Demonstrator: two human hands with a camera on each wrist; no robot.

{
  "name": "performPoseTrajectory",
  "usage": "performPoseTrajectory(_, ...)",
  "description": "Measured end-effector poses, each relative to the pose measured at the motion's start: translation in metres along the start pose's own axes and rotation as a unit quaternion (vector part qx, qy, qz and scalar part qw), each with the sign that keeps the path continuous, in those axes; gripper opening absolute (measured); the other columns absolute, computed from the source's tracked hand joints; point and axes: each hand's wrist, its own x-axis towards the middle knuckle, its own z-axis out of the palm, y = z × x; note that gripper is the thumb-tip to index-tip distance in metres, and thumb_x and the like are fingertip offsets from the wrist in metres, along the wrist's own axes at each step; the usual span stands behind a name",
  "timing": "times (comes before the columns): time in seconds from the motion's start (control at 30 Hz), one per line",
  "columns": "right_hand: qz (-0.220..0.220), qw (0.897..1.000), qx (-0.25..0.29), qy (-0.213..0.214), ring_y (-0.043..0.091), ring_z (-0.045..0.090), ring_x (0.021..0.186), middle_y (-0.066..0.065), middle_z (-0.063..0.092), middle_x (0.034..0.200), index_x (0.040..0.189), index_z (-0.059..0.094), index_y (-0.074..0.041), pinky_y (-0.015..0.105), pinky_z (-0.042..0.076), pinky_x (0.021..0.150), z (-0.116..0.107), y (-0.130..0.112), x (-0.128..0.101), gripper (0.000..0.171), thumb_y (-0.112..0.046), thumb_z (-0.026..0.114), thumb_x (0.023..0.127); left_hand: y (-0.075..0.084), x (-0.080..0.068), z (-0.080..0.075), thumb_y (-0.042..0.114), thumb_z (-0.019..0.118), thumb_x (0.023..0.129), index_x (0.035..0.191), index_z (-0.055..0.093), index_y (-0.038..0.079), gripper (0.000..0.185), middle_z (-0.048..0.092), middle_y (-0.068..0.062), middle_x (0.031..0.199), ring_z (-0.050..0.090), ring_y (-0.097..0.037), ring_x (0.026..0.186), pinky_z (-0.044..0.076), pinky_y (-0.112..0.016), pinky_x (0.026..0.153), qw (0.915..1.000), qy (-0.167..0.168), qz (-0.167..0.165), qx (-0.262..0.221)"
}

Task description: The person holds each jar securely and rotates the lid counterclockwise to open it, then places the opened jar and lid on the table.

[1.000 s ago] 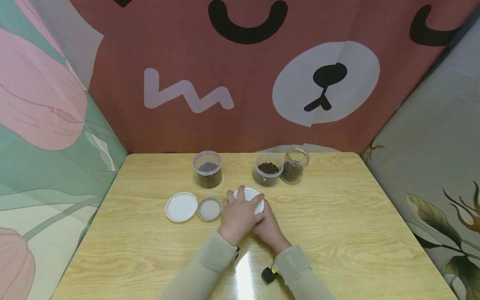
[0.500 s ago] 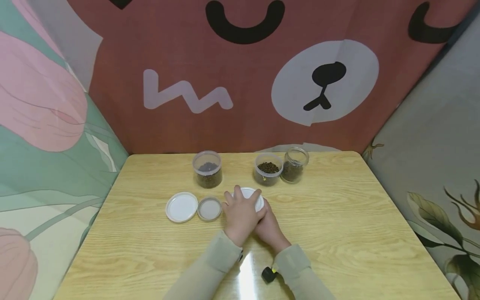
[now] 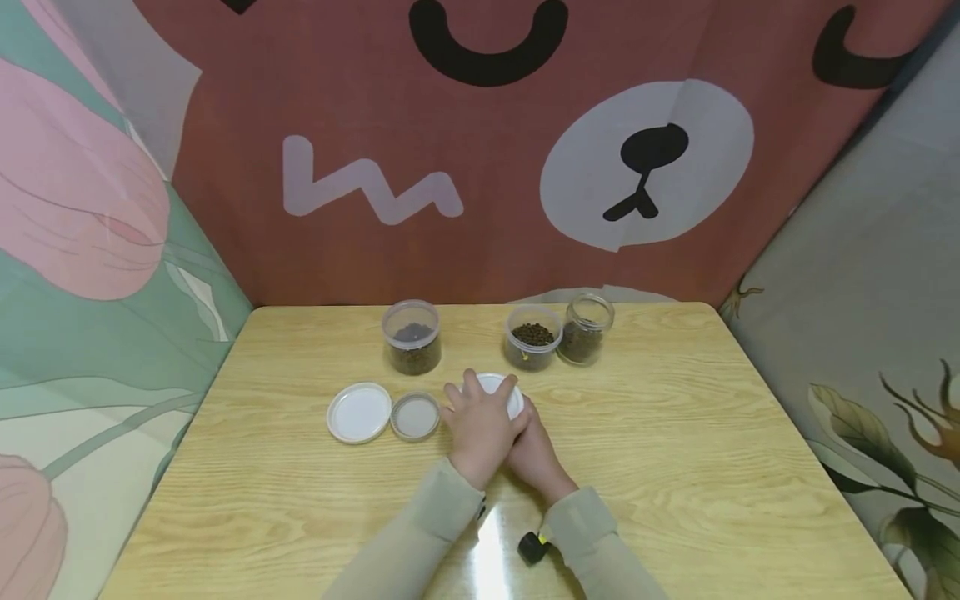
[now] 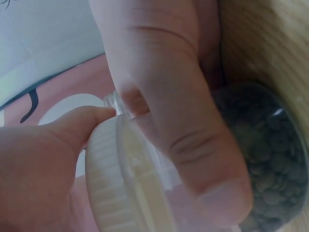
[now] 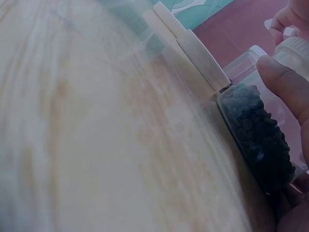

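Note:
In the head view my left hand (image 3: 478, 425) spreads its fingers over a white screw lid (image 3: 495, 383) and grips its edge. The lid's ribbed rim (image 4: 104, 169) fills the lower middle of the left wrist view. Beneath it, my right hand (image 3: 536, 458) holds a clear plastic jar, its thumb (image 4: 203, 159) lying along the side. Small dark pellets (image 5: 253, 130) lie in the bottom of this jar (image 4: 270, 145), which stands tilted in both wrist views. In the head view the hands hide most of the jar.
Left of the hands lie a white lid (image 3: 360, 412) and a smaller grey-rimmed lid (image 3: 416, 416). Behind stand an uncovered tub (image 3: 412, 337), another tub (image 3: 531, 354) and a glass jar (image 3: 587, 333), each holding dark grains. A small black object (image 3: 532, 548) hangs near the right cuff.
My left hand has turned slightly on the lid, its wrist shifting a little to the right. The right hand stays round the jar, and the other containers keep their places.

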Motion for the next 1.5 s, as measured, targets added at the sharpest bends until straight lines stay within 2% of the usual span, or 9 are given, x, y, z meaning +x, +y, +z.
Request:
performPoseTrajectory(0.17,0.006,1.000,0.011,0.005,0.038,0.048,0.134,0.022,0.045,0.149,0.152,0.035,0.002,0.055,0.037,0.113,0.001,0.002,0.001,0.089,-0.008,0.082,0.077,0.000,0.002,0.001,0.068,0.060,0.090,0.141,0.060,0.038,0.059,0.043,-0.027,0.138,0.042,-0.053,0.118,0.048,-0.058,0.082,1.0000,0.003,-0.003,0.004)
performPoseTrajectory(0.27,0.012,1.000,0.020,0.006,0.038,0.051,0.130,0.022,0.048,0.145,0.150,0.036,0.002,0.055,0.040,0.111,0.001,0.002,0.001,0.090,-0.010,0.084,0.075,-0.003,0.003,-0.001,0.067,0.061,0.090,0.139,0.062,0.036,0.057,0.045,-0.026,0.138,0.042,-0.054,0.119,0.045,-0.062,0.086,0.9998,0.007,0.016,0.003)
performPoseTrajectory(0.33,0.013,1.000,0.026,0.004,0.038,0.052,0.129,0.022,0.049,0.144,0.149,0.036,0.002,0.055,0.041,0.110,0.001,0.003,0.000,0.091,-0.011,0.086,0.074,-0.006,0.004,-0.005,0.064,0.062,0.091,0.137,0.064,0.035,0.054,0.046,-0.024,0.140,0.041,-0.053,0.123,0.042,-0.067,0.090,0.9988,0.005,0.049,0.006)
performPoseTrajectory(0.43,0.002,1.000,0.019,0.000,0.038,0.054,0.126,0.024,0.049,0.142,0.150,0.033,0.004,0.055,0.043,0.108,0.000,0.004,-0.001,0.094,-0.012,0.086,0.074,-0.013,0.007,-0.016,0.055,0.068,0.090,0.132,0.067,0.035,0.047,0.046,-0.019,0.147,0.037,-0.051,0.132,0.038,-0.072,0.095,0.9915,-0.015,0.129,0.004)
performPoseTrajectory(0.53,-0.003,1.000,0.013,-0.001,0.038,0.055,0.125,0.025,0.049,0.142,0.150,0.031,0.005,0.054,0.044,0.108,-0.001,0.003,-0.002,0.091,-0.010,0.083,0.077,-0.019,0.011,-0.026,0.045,0.075,0.086,0.128,0.070,0.033,0.044,0.044,-0.016,0.152,0.034,-0.049,0.139,0.036,-0.073,0.100,0.9762,-0.067,0.206,-0.005)
performPoseTrajectory(0.63,0.015,1.000,0.008,0.002,0.038,0.054,0.126,0.024,0.050,0.142,0.149,0.032,0.003,0.053,0.043,0.109,0.000,0.004,-0.002,0.087,-0.007,0.081,0.078,-0.024,0.014,-0.033,0.036,0.080,0.080,0.127,0.070,0.031,0.049,0.044,-0.016,0.154,0.033,-0.049,0.141,0.035,-0.071,0.104,0.9633,-0.118,0.241,-0.009)
performPoseTrajectory(0.8,0.037,0.999,0.011,0.005,0.037,0.050,0.131,0.024,0.049,0.144,0.148,0.034,0.003,0.052,0.039,0.113,0.001,0.005,-0.002,0.086,-0.005,0.080,0.076,-0.026,0.015,-0.036,0.027,0.080,0.074,0.129,0.069,0.033,0.056,0.046,-0.014,0.153,0.038,-0.048,0.138,0.039,-0.066,0.103,0.9610,-0.142,0.237,0.000)
performPoseTrajectory(1.03,0.030,0.999,0.029,-0.012,0.034,0.052,0.131,0.018,0.048,0.148,0.153,0.031,-0.007,0.049,0.041,0.111,0.000,0.005,-0.001,0.095,-0.014,0.086,0.076,-0.023,0.016,-0.034,0.039,0.077,0.081,0.125,0.070,0.037,0.045,0.052,-0.016,0.142,0.043,-0.045,0.123,0.044,-0.058,0.082,0.9734,-0.116,0.197,0.010)
performPoseTrajectory(1.5,0.026,0.997,0.066,0.002,0.036,0.048,0.133,0.018,0.047,0.147,0.152,0.035,-0.005,0.055,0.035,0.114,0.001,0.003,-0.003,0.098,-0.009,0.090,0.071,-0.022,0.010,-0.018,0.047,0.072,0.085,0.134,0.066,0.034,0.051,0.047,-0.023,0.144,0.039,-0.048,0.122,0.044,-0.063,0.081,0.9903,-0.061,0.121,-0.030)
